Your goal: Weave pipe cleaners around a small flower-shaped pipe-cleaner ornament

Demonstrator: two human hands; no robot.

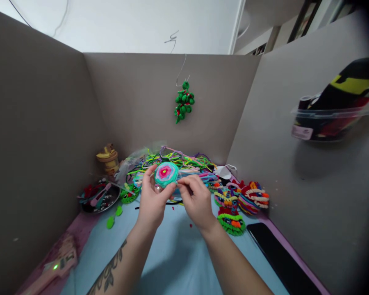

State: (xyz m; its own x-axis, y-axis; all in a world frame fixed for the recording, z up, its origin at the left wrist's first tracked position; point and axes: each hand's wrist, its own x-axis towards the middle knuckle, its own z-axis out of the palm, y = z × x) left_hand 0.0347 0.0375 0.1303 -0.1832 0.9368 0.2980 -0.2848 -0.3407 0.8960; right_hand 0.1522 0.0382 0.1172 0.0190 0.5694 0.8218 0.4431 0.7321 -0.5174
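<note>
A round disc of coiled pipe cleaners [166, 174] is held up over the table, with a yellow middle, pink and lilac rings and a turquoise rim. My left hand [153, 196] grips it from the left, fingers behind and thumb at the lower edge. At the disc's lower right rim, the fingertips of my right hand [195, 197] are pinched together; what they pinch is too small to make out. Behind the hands lies a heap of loose pipe cleaners [184, 159] in many colours.
Finished fuzzy pieces [232, 221] lie at the right beside a black phone [279, 260]. At the left are a metal bowl [112, 197], green leaf shapes [110, 222] and a pink device [60, 266] with a green light. Grey partitions [135, 98] surround the table; a green ornament [184, 102] hangs behind.
</note>
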